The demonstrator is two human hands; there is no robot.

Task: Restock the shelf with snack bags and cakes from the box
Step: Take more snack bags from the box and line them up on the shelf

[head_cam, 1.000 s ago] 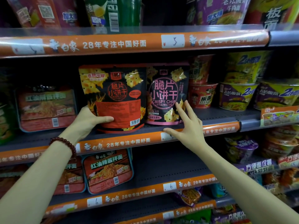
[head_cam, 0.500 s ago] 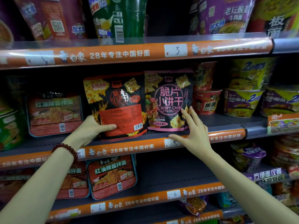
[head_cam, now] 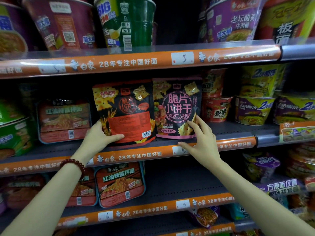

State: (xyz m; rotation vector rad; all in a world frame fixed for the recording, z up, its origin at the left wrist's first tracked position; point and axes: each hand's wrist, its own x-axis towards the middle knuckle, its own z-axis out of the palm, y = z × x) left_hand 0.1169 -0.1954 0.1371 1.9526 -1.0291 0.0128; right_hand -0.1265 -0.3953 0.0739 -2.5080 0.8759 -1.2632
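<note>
Two black snack bags stand side by side on the middle shelf (head_cam: 230, 133). The red-and-black bag (head_cam: 126, 109) is on the left, with my left hand (head_cam: 98, 137) gripping its lower left corner, thumb across the front. The pink-and-black bag (head_cam: 177, 106) stands to its right. My right hand (head_cam: 201, 140) has its fingers spread, the fingertips touching that bag's lower right corner and the thumb over the orange shelf strip. The box is not in view.
Red noodle trays (head_cam: 63, 120) sit left of the bags, and red (head_cam: 216, 108) and yellow-purple (head_cam: 254, 108) noodle bowls to the right. Large noodle cups (head_cam: 126, 23) fill the shelf above. More red trays (head_cam: 121, 183) lie on the shelf below.
The view has shifted so the shelves sit lower in frame. Both bags have been pushed a little further back and stand straighter. My right fingers have slid to the pink bag's lower right corner.
</note>
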